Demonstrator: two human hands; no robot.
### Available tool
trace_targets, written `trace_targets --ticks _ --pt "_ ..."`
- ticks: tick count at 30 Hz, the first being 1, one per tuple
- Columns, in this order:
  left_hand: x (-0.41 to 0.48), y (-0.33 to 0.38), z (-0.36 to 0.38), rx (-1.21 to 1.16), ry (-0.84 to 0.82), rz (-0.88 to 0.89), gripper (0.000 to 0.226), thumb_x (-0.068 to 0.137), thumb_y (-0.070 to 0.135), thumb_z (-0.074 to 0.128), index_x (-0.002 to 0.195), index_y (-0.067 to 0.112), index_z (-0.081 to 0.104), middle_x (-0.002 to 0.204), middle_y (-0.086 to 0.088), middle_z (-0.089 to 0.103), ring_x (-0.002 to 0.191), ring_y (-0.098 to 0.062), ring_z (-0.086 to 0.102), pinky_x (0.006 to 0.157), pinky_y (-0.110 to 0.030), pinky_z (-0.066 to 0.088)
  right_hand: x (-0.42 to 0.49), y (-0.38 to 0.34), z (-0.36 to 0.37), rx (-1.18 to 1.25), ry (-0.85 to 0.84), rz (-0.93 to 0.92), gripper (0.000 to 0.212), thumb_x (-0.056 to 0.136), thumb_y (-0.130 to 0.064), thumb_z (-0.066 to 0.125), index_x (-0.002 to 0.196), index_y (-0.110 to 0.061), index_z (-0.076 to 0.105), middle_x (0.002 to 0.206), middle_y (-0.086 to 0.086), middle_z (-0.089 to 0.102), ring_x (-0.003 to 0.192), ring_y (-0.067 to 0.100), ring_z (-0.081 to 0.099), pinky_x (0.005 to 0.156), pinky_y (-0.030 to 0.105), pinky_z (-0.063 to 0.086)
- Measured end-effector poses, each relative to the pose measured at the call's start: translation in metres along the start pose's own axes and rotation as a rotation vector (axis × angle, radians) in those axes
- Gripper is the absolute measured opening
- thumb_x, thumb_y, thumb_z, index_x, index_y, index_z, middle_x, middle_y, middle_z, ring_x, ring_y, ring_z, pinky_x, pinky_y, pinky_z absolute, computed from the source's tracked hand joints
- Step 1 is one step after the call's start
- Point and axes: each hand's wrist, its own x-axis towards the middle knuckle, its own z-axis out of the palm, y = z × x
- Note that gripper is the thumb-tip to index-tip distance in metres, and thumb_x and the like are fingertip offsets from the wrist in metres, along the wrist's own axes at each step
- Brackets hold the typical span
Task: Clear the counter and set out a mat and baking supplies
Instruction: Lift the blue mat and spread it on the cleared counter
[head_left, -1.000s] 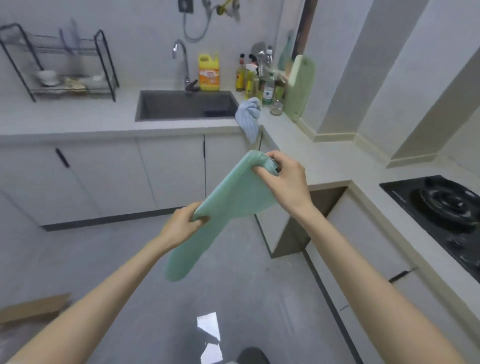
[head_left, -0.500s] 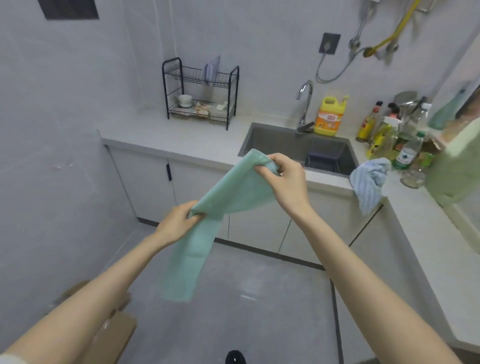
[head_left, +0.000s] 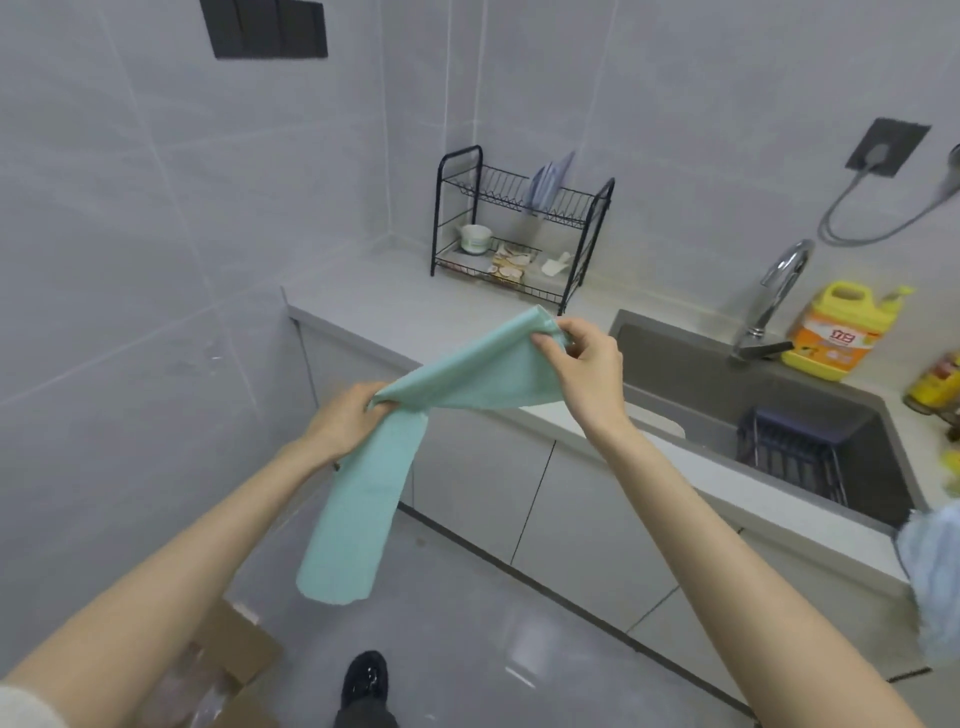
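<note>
Only one label can be read: two white Chinese characters, 立白, on the orange label of a yellow plastic detergent jug (head_left: 835, 332), well to the right of the right hand (head_left: 587, 370) and farther away. Its smaller print is too blurred to read.

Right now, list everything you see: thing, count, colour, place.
mat: one, pale green, hanging between both hands
counter: one, light grey, along the wall
dish rack: one, black, on the counter by the corner
cup: one, white, rack's lower shelf
sink: one, grey, set in the counter
faucet: one, chrome, behind the sink
detergent jug: one, yellow, beside the faucet
cloth: one, pale blue, counter edge, right
cardboard box: one, brown, floor, lower left
left hand: one, grips the mat's middle
right hand: one, pinches the mat's upper end
</note>
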Motion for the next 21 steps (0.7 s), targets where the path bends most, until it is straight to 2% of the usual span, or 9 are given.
trace_targets --ticks 4,5,7,9,12,15,17,19,21 --pt "0.063 -0.033 -0.019 0.027 0.042 0.005 0.020 0.091 0.024 0.047 0.098 0.018 0.065 0.097 -0.006 0.066 0.096 -0.027 0.062 0.077 -0.036 0.046 0.057 0.031 0.043 -0.009 -0.022 0.036 0.006 0.090 -0.015 0.061 0.092 -0.015 0.066 0.079 -0.007 0.061 0.067 0.004 0.048 0.058 0.013 0.034" --pt "0.102 -0.058 -0.041 0.032 0.064 -0.009 0.018 0.092 0.017 0.048 0.100 0.016 0.065 0.098 -0.005 0.066 0.098 -0.027 0.061 0.075 -0.033 0.043 0.097 0.041 0.083 -0.001 -0.019 0.033 0.006 0.089 -0.013 0.060 0.092 -0.015 0.065 0.078 -0.008 0.059 0.068 0.004 0.047 0.059 0.015 0.035" --pt "0.128 -0.069 -0.051 0.074 0.089 -0.006 0.024 0.092 0.006 0.049 0.110 0.011 0.064 0.107 -0.006 0.067 0.102 -0.026 0.060 0.073 -0.028 0.037 0.123 0.048 0.104 -0.028 -0.012 0.029 0.009 0.088 -0.010 0.060 0.090 -0.018 0.063 0.079 -0.010 0.058 0.071 0.007 0.047 0.062 0.018 0.036" --pt "0.168 -0.093 -0.073 0.119 0.099 -0.015 0.032 0.092 0.005 0.047 0.120 0.011 0.060 0.114 -0.008 0.065 0.105 -0.026 0.058 0.074 -0.028 0.037 0.166 0.058 0.144 -0.053 -0.015 0.039 0.014 0.087 -0.007 0.057 0.087 -0.020 0.059 0.078 -0.012 0.056 0.074 0.011 0.047 0.063 0.020 0.035" --pt "0.217 -0.121 -0.099 0.179 0.084 -0.040 0.036 0.091 0.008 0.049 0.126 0.016 0.054 0.103 -0.011 0.058 0.100 -0.028 0.056 0.070 -0.030 0.034 0.215 0.066 0.188 -0.080 -0.032 0.046 0.022 0.084 0.003 0.051 0.085 -0.019 0.056 0.082 -0.009 0.056 0.077 0.012 0.047 0.063 0.019 0.035" --pt "0.257 -0.140 -0.122 0.209 0.082 -0.062 0.043 0.088 0.008 0.053 0.129 0.020 0.052 0.100 -0.008 0.050 0.096 -0.026 0.055 0.071 -0.028 0.033 0.256 0.073 0.224 -0.122 -0.046 0.052 0.037 0.076 0.015 0.041 0.078 -0.021 0.052 0.080 -0.013 0.057 0.079 0.005 0.054 0.060 0.009 0.037" --pt "0.282 -0.156 -0.134 0.247 0.086 -0.071 0.051 0.085 0.005 0.051 0.132 0.023 0.048 0.104 -0.008 0.050 0.096 -0.027 0.055 0.072 -0.029 0.035 0.284 0.082 0.248 -0.153 -0.085 0.043 0.043 0.069 0.016 0.038 0.070 -0.026 0.048 0.079 -0.009 0.062 0.084 0.014 0.059 0.063 0.015 0.041" --pt "0.309 -0.172 -0.143 0.289 0.100 -0.085 0.057 0.084 0.005 0.051 0.136 0.026 0.044 0.106 -0.008 0.048 0.096 -0.027 0.055 0.072 -0.031 0.037 0.314 0.095 0.272 -0.214 -0.107 0.029 0.040 0.067 0.012 0.041 0.068 -0.028 0.046 0.078 -0.014 0.063 0.086 0.019 0.059 0.065 0.028 0.045" --pt "0.334 -0.188 -0.150 0.349 0.108 -0.105 0.060 0.083 0.008 0.050 0.138 0.030 0.040 0.107 -0.008 0.046 0.094 -0.029 0.056 0.071 -0.032 0.038 0.341 0.106 0.295 -0.235 -0.137 0.039 0.039 0.069 0.012 0.044 0.070 -0.027 0.046 0.073 -0.019 0.059 0.081 0.017 0.057 0.059 0.028 0.042"
